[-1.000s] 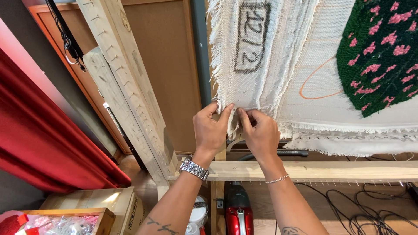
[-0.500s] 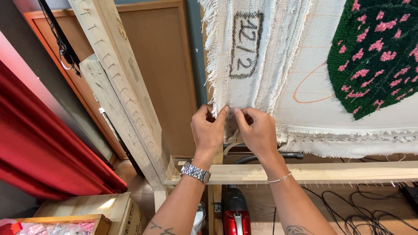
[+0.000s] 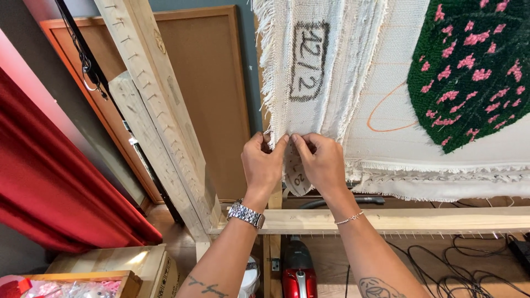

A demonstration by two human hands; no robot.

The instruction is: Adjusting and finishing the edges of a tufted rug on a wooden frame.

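A white woven backing cloth (image 3: 381,110) hangs on a wooden frame, with a tufted green patch with pink flowers (image 3: 475,72) at the upper right and an orange drawn curve beside it. My left hand (image 3: 262,165) and my right hand (image 3: 320,163) meet at the cloth's lower left corner. Both pinch the frayed fabric there between thumbs and fingers, side by side. A rounded flap of cloth (image 3: 295,179) hangs down between the hands. A black hand-drawn box mark (image 3: 307,60) sits on the cloth above them.
The frame's horizontal wooden bar (image 3: 430,219) with a row of nails runs below my wrists. Slanted wooden beams (image 3: 160,116) lean at the left, a red curtain (image 3: 49,187) beyond them. A red vacuum cleaner (image 3: 298,270), black cables (image 3: 469,270) and wooden boxes (image 3: 121,265) are on the floor.
The view has shifted a little; both hands have stayed together at the cloth's corner, still pinching the fabric, and have slid slightly lower along the edge.
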